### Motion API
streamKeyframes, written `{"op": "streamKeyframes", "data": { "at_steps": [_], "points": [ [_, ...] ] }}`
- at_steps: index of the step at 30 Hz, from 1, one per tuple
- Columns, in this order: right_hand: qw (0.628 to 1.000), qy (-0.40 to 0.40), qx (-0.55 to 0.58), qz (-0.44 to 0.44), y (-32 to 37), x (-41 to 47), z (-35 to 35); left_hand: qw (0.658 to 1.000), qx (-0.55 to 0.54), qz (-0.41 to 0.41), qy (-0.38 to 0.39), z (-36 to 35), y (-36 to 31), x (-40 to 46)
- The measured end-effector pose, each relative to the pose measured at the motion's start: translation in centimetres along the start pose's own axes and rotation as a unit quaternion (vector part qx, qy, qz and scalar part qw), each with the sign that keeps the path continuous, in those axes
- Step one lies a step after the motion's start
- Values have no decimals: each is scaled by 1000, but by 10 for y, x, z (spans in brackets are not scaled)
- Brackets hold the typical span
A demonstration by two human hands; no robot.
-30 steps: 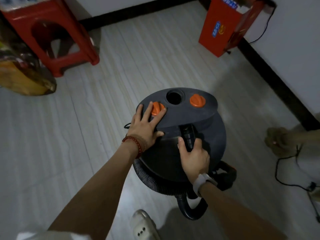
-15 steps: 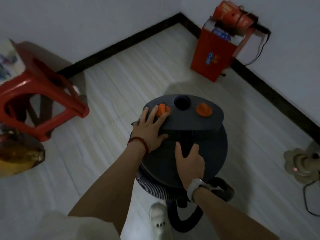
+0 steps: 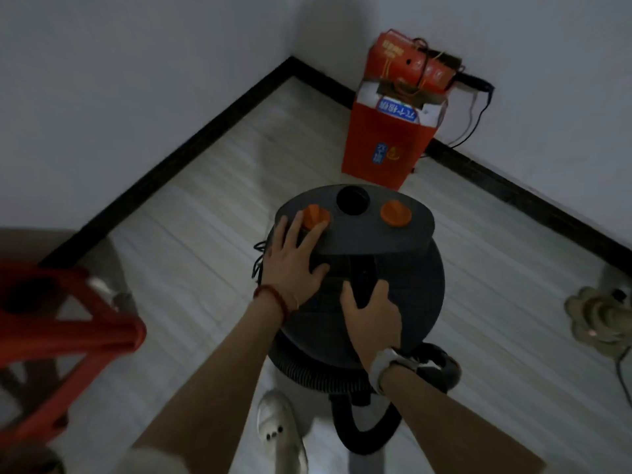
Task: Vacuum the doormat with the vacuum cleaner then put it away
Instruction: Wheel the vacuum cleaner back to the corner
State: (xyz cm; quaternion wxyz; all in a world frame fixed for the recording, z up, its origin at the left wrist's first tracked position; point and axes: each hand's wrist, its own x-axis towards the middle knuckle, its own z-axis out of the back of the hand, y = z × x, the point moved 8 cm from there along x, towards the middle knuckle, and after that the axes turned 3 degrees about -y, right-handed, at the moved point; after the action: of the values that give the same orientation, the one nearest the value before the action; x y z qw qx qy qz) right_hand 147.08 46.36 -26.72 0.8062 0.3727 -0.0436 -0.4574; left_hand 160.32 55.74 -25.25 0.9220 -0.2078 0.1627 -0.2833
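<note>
The round dark-grey plastic vacuum cleaner (image 3: 359, 268) stands on the pale floor near the corner. The left hand (image 3: 294, 265) presses flat to steady it; the right hand (image 3: 371, 316) grips its black handle (image 3: 362, 278), probably for steering it into storage.

The vacuum cleaner (image 3: 393, 268), a dark round canister with two orange knobs and a round port on its flat top, stands upright on the floor, its ribbed black hose (image 3: 362, 429) looped beneath.
</note>
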Motion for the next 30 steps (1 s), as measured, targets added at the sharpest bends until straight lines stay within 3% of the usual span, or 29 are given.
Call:
{"op": "streamKeyframes", "data": {
  "at_steps": [3,5,8,11,16,21,30],
  "points": [
    [1000,-5,-9,-4,25,32,-9,985,-104,-1,-135,22,7,16],
    [1000,-3,8,-9,37,53,-14,980,-100,13,-172,35,11,32],
    [997,19,77,1,48,70,-25,990,-32,-29,-138,47,4,75],
    [980,45,194,-15,57,91,-33,998,-13,-24,-54,50,-1,132],
    [969,99,223,-39,76,129,-40,994,88,-57,30,36,-28,205],
    [965,128,229,-17,83,144,-43,989,136,-65,-9,40,-22,229],
    [958,234,163,35,74,105,-44,987,128,-55,-78,52,13,163]
  ]
}}
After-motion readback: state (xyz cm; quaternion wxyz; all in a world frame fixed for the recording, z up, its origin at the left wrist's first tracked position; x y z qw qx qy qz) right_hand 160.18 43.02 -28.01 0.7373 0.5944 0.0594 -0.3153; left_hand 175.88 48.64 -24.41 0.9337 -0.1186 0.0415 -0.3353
